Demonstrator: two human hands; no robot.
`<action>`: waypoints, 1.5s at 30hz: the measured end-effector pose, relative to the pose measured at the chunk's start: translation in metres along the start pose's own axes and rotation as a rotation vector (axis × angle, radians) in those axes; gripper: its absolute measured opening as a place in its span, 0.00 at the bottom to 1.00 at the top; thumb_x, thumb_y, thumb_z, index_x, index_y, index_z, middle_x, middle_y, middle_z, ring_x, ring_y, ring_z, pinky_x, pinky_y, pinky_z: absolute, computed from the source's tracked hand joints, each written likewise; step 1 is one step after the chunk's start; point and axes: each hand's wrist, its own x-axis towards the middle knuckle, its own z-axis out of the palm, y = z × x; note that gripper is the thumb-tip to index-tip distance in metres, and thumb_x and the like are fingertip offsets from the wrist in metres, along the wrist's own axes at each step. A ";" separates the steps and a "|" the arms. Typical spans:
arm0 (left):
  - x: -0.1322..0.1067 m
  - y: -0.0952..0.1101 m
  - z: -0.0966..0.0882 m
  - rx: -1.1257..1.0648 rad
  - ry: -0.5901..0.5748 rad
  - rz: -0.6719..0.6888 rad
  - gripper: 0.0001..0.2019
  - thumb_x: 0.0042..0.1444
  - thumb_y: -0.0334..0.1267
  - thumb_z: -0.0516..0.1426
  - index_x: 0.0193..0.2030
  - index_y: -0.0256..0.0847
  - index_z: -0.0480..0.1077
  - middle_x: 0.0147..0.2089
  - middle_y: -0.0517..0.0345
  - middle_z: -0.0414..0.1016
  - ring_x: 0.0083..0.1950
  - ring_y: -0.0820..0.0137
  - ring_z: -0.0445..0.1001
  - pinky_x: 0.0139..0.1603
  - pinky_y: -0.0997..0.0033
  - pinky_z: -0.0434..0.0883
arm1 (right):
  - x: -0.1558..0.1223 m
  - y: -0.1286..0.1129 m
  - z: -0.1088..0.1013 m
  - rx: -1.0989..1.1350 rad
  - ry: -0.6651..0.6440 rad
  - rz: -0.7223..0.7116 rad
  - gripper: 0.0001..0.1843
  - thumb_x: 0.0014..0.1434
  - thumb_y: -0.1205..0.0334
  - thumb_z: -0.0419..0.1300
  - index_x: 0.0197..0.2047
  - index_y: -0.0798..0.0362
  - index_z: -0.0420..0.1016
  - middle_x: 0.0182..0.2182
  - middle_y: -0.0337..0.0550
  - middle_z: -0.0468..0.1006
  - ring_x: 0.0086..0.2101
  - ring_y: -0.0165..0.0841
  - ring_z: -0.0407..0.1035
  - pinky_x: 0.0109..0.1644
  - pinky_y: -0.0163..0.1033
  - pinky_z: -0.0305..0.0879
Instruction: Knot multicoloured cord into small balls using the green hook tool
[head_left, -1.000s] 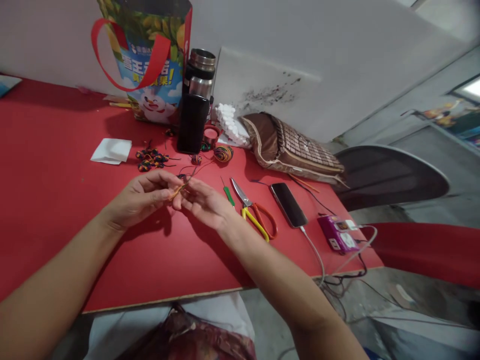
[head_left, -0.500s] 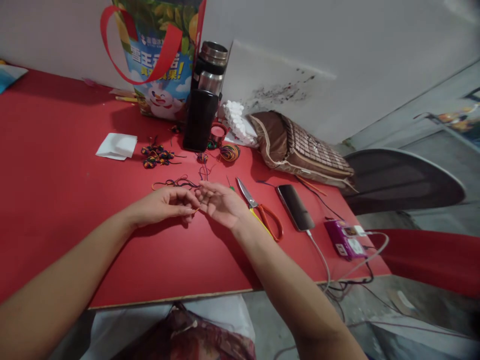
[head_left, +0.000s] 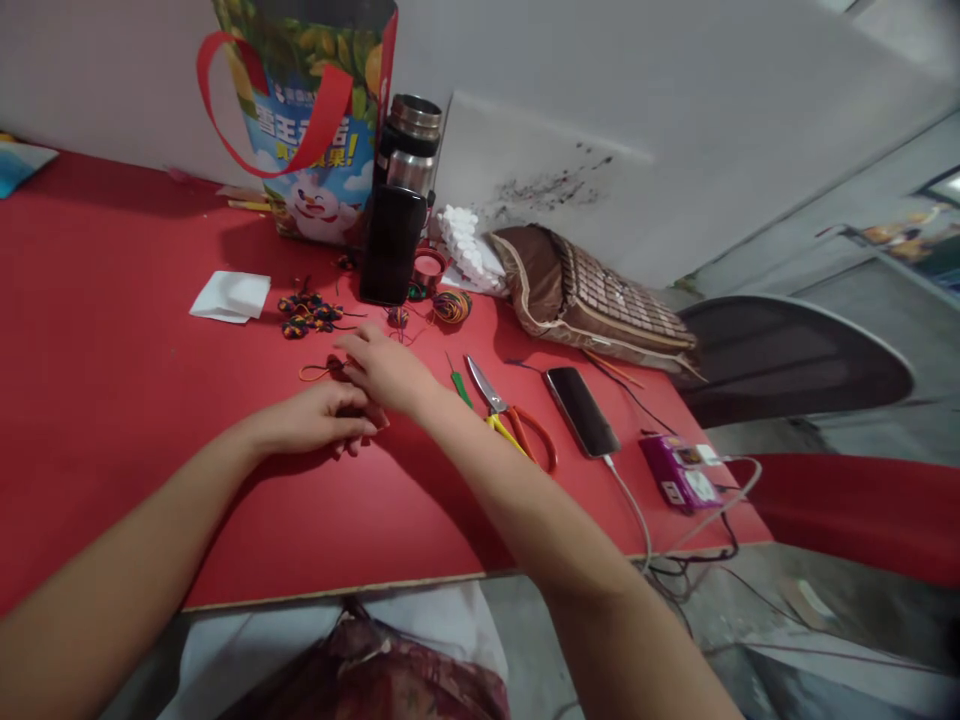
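My left hand (head_left: 319, 415) rests low over the red table, thumb and fingers pinched on a thin cord whose orange end (head_left: 384, 424) pokes out by the fingertips. Crossing above it, my right hand (head_left: 388, 372) is palm down with its fingers apart, reaching over the dark strands. A loop of orange and dark cord (head_left: 315, 372) lies on the table at its fingertips. Behind are a bunch of multicoloured knotted cord pieces (head_left: 309, 314), a small cord ball (head_left: 397, 317) and a larger multicoloured cord ball (head_left: 452, 306). The right thumb is hidden.
Right of my hands lie a green-handled tool (head_left: 460, 388), scissors (head_left: 504, 412) and a charging phone (head_left: 581, 412). A purple power block (head_left: 679, 472) sits near the right edge. At the back stand a bag (head_left: 315, 150), a leaning phone (head_left: 392, 245) and a flask (head_left: 411, 150); white paper (head_left: 231, 297) lies left.
My right hand has turned from palm up to palm down and moved left across my left hand, onto the cord strands. My left hand keeps its pinch. The view has shifted slightly.
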 end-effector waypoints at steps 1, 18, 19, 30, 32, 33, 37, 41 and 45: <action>0.000 0.000 0.000 -0.004 0.001 0.009 0.11 0.61 0.43 0.66 0.44 0.37 0.77 0.32 0.57 0.78 0.30 0.69 0.76 0.29 0.71 0.71 | 0.009 0.003 0.004 0.040 -0.032 -0.023 0.12 0.69 0.72 0.61 0.51 0.56 0.84 0.52 0.54 0.84 0.39 0.34 0.76 0.45 0.40 0.70; 0.007 -0.010 -0.015 -0.322 0.357 0.132 0.15 0.53 0.40 0.73 0.45 0.36 0.80 0.26 0.57 0.78 0.25 0.70 0.76 0.27 0.70 0.77 | -0.045 0.113 -0.107 0.290 1.427 -0.078 0.08 0.74 0.51 0.59 0.47 0.45 0.73 0.36 0.37 0.74 0.26 0.28 0.69 0.31 0.39 0.68; 0.008 -0.011 -0.018 -0.363 0.424 0.167 0.16 0.51 0.39 0.73 0.45 0.36 0.81 0.26 0.57 0.78 0.25 0.70 0.76 0.27 0.70 0.77 | -0.052 0.112 -0.101 0.289 1.422 -0.074 0.09 0.74 0.50 0.59 0.47 0.45 0.74 0.36 0.36 0.74 0.25 0.28 0.68 0.31 0.39 0.68; 0.014 -0.015 -0.024 -0.434 0.689 0.316 0.19 0.46 0.40 0.76 0.43 0.38 0.82 0.30 0.59 0.78 0.30 0.71 0.77 0.32 0.70 0.77 | -0.047 0.078 -0.060 -0.188 0.659 0.401 0.22 0.68 0.68 0.59 0.64 0.55 0.78 0.63 0.63 0.77 0.45 0.44 0.80 0.48 0.51 0.77; 0.015 -0.016 -0.021 -0.387 0.660 0.309 0.19 0.46 0.41 0.77 0.42 0.37 0.82 0.31 0.58 0.79 0.29 0.71 0.77 0.33 0.69 0.77 | -0.031 0.065 -0.050 -0.192 0.517 0.350 0.20 0.73 0.66 0.55 0.64 0.54 0.78 0.61 0.60 0.79 0.52 0.47 0.79 0.54 0.50 0.76; 0.016 -0.016 -0.020 -0.362 0.650 0.306 0.19 0.45 0.41 0.77 0.42 0.37 0.82 0.31 0.58 0.80 0.29 0.71 0.78 0.34 0.69 0.77 | -0.022 0.058 -0.044 -0.176 0.424 0.336 0.19 0.74 0.66 0.55 0.64 0.54 0.78 0.60 0.59 0.80 0.54 0.48 0.79 0.55 0.49 0.76; 0.018 -0.019 -0.021 -0.287 0.634 0.300 0.20 0.47 0.45 0.77 0.43 0.38 0.82 0.32 0.58 0.80 0.29 0.70 0.79 0.33 0.69 0.75 | 0.013 0.041 -0.015 -0.082 0.296 0.392 0.20 0.72 0.65 0.61 0.65 0.61 0.75 0.65 0.68 0.75 0.55 0.52 0.78 0.57 0.51 0.73; 0.018 -0.020 -0.023 -0.255 0.612 0.290 0.19 0.49 0.45 0.76 0.44 0.38 0.82 0.32 0.57 0.81 0.30 0.70 0.78 0.34 0.68 0.76 | 0.025 0.045 -0.001 0.018 0.327 0.401 0.15 0.72 0.68 0.59 0.59 0.63 0.76 0.62 0.71 0.76 0.56 0.52 0.76 0.59 0.51 0.70; 0.017 -0.018 -0.024 -0.280 0.587 0.285 0.19 0.51 0.46 0.75 0.45 0.38 0.81 0.32 0.56 0.80 0.30 0.70 0.77 0.34 0.68 0.76 | 0.012 0.046 -0.003 0.208 0.370 0.344 0.08 0.70 0.66 0.62 0.51 0.56 0.78 0.54 0.58 0.81 0.50 0.42 0.75 0.58 0.47 0.70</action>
